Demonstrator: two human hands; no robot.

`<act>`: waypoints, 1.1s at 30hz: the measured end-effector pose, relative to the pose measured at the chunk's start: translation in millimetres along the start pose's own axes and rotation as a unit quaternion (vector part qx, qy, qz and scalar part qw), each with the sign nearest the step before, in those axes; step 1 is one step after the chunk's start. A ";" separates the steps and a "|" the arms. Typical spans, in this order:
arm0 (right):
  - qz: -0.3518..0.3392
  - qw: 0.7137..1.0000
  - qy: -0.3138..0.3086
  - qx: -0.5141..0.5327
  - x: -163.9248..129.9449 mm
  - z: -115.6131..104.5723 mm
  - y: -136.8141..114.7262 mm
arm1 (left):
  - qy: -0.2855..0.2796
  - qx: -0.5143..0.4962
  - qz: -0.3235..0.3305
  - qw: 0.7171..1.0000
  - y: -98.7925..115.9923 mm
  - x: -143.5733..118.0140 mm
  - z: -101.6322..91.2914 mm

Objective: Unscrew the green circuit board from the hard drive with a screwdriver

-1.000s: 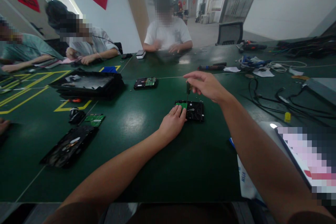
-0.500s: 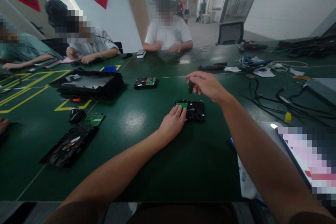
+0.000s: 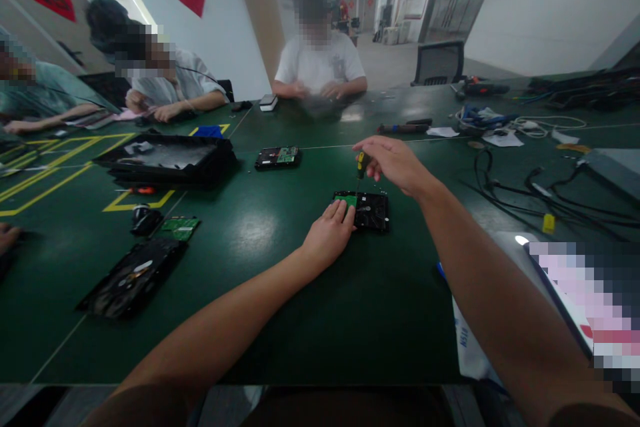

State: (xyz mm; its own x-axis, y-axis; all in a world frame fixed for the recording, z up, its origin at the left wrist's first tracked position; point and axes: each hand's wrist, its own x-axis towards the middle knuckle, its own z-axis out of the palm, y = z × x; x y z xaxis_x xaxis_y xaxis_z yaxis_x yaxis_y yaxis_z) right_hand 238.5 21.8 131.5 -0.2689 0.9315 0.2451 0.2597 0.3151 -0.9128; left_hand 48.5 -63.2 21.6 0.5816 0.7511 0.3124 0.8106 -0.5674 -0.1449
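Note:
A black hard drive [image 3: 374,211] with a green circuit board lies flat on the green table in front of me. My left hand [image 3: 330,230] holds it down, the fingers over the green board at its left end and the thumb near the front edge. My right hand [image 3: 393,161] is closed around the yellow-and-black handle of a screwdriver [image 3: 361,161]. The screwdriver stands upright and its thin shaft reaches down to the drive beside my left fingertips. Its tip is too small to make out. A few tiny pieces lie just behind the drive.
Another hard drive [image 3: 278,157] lies further back. On the left are an opened drive [image 3: 133,277], a loose green circuit board [image 3: 181,227] and a black tray [image 3: 225,159]. Black cables [image 3: 493,197] and a pixelated screen lie right. Several people sit across the table.
The screwdriver handle has turned in my right hand, so its yellow part now shows. My left hand and the hard drive stay where they were.

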 end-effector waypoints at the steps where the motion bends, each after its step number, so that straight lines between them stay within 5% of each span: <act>1: -0.001 1.000 0.001 -0.006 0.1 -0.5 0.0 | -0.001 0.000 0.000 1.000 0.2 0.2 0.0; 9: 0.005 1.000 0.025 -0.018 -1.5 0.8 -0.9 | 0.007 0.000 0.006 1.000 -0.7 -0.3 2.7; 17: 0.001 1.000 -0.016 0.025 -1.9 2.6 -4.5 | -0.003 -0.010 0.003 1.000 -0.9 0.0 2.1; 23: -0.014 0.999 -0.004 -0.039 -2.5 -0.2 -2.0 | -0.001 -0.011 -0.001 1.000 -1.0 -0.3 3.6; 33: 0.000 0.999 -0.029 0.025 -3.2 3.6 -4.4 | 0.011 0.003 0.008 1.000 -0.7 -0.5 3.2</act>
State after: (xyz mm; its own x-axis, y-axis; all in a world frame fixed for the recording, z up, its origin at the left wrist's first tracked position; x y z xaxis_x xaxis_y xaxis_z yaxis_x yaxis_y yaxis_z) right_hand 234.9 16.8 133.5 -0.3223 0.9192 0.2263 0.2143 0.3036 -0.9284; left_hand 47.9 -62.1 18.6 0.5924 0.7346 0.3308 0.8020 -0.5766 -0.1560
